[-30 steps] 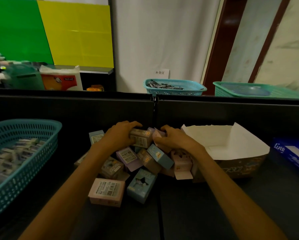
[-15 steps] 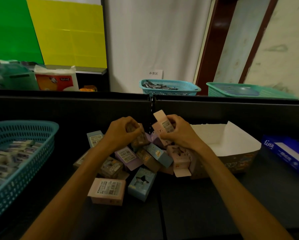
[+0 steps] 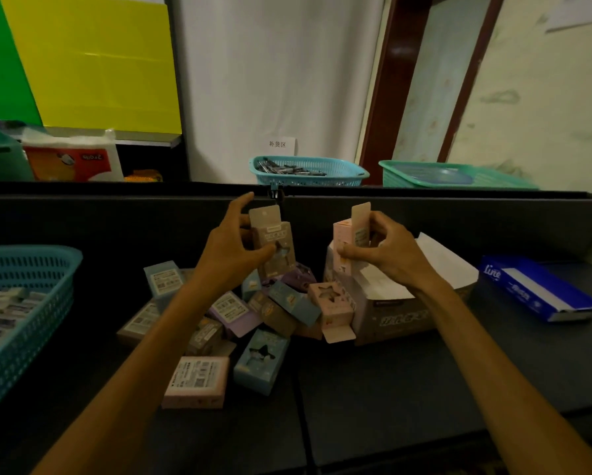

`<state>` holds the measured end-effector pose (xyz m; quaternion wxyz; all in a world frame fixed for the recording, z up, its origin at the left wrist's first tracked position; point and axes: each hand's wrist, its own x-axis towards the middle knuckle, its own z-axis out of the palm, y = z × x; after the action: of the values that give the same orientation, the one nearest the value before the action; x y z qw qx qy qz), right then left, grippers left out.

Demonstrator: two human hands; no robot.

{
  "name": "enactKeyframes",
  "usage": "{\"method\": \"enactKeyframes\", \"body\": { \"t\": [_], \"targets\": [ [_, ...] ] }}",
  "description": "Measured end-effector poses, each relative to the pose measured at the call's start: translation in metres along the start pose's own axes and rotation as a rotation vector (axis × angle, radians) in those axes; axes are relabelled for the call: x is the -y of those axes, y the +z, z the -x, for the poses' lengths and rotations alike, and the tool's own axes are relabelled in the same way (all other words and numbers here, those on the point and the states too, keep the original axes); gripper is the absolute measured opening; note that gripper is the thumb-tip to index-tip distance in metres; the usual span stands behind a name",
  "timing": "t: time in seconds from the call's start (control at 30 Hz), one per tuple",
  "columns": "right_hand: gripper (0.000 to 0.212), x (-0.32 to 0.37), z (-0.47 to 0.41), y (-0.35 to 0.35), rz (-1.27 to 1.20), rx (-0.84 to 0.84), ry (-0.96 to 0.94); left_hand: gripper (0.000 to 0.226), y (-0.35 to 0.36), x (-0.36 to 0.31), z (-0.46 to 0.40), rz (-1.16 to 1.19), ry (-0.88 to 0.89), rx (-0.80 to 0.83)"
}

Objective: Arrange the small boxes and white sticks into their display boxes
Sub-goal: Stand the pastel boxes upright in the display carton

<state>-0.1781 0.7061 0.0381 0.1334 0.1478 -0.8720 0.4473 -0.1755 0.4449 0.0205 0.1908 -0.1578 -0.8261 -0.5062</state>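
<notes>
Left hand (image 3: 232,250) pinches brown small box (image 3: 276,248), right hand (image 3: 387,257) pinches pink small box (image 3: 351,240); both upright, hang tabs up, probably for slotting into display box (image 3: 400,315) under right hand. Loose boxes (image 3: 253,323) heaped on desk (image 3: 407,389).

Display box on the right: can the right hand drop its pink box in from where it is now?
Probably yes. The right hand holds the pink box right above the display box, whose top is open, with nothing between them.

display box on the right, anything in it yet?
Cannot tell fully. The display box stands open, white inner flaps up; the right hand hides part of its inside.
</notes>
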Motion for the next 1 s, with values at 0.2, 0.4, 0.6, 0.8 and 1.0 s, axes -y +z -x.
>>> {"method": "enactKeyframes", "body": {
  "t": [0.2,0.4,0.6,0.8,1.0],
  "targets": [
    [0.08,-0.019,0.001,-0.035,-0.126,0.011,0.042,0.084,0.026,-0.017,-0.013,0.078,0.063,0.038],
    [0.072,-0.048,-0.011,-0.069,-0.149,0.037,-0.01,0.066,0.065,-0.033,-0.031,0.064,0.122,0.006],
    [0.039,-0.079,-0.035,-0.101,-0.176,0.139,-0.051,0.05,0.106,-0.042,-0.053,0.022,0.085,-0.058],
    [0.036,-0.111,-0.053,-0.116,-0.193,0.258,-0.08,0.048,0.138,-0.051,-0.062,-0.021,0.059,-0.098],
    [0.029,-0.131,-0.064,-0.124,-0.179,0.342,-0.097,0.077,0.154,-0.059,-0.068,-0.041,0.022,-0.067]
  ]
}}
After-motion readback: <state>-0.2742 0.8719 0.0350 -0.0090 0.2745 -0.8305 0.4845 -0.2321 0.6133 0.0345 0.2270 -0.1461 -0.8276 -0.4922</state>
